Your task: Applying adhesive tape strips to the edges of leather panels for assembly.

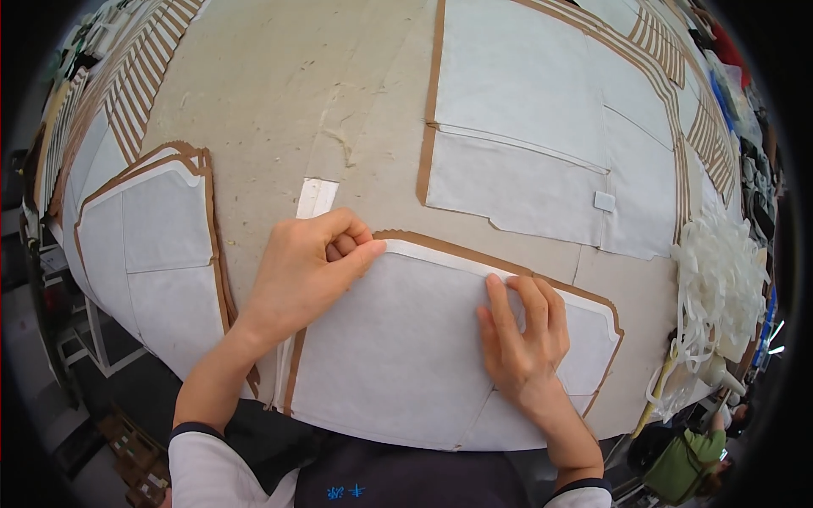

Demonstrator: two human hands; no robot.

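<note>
Apparently midway: the white fabric panel (398, 347) lies flat on the bench (279, 93) nearest the person, and its brown edging is down along the top but seems unpressed elsewhere. The left hand (305, 279) pinches the top edge, fingers closed; the right hand (525, 330) presses flat, fingers together. Farther off lie finished-looking panels (517, 127) and tangled white strips (720, 279). The panel's near edge is hidden.
</note>
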